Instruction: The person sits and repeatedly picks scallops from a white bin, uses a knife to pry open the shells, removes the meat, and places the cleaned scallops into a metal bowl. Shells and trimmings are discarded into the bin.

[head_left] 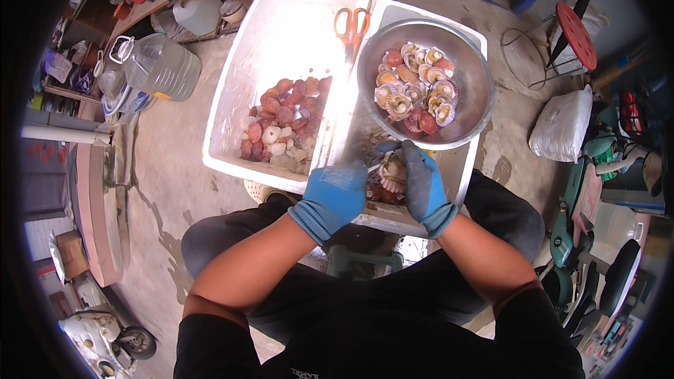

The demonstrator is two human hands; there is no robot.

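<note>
Black short-sleeved shirt point(393, 330) nearest the camera; dark-trousered knees point(509, 214) spread around the work, probably to bring it close
Deep white foam box point(239, 91) on the left, second white foam box point(460, 179) between the knees, looks arranged so both hands work over it
Wide round stainless-steel bowl point(474, 98) over the second box's far end, presumably for a short carry; can't tell what supports it
Left hand point(333, 193), blue knit glove, curled inward; fingertips hidden, can't tell how far they close or on what
Right hand point(425, 182), blue glove with grey coating, fingers wrapped round a pale pinkish ribbed fan shell point(392, 172), likely to steady it; shell sits between the hands, over the second box
Orange-handled scissors point(351, 24) by the adjoining rims, maybe parked for reach
Contents: deep box has reddish-brown shells point(284, 102) plus whitish lumps point(274, 137); second box, reddish shells point(385, 195) under the hands; bowl, mostly opened shells point(414, 88), cream flesh showing
</note>
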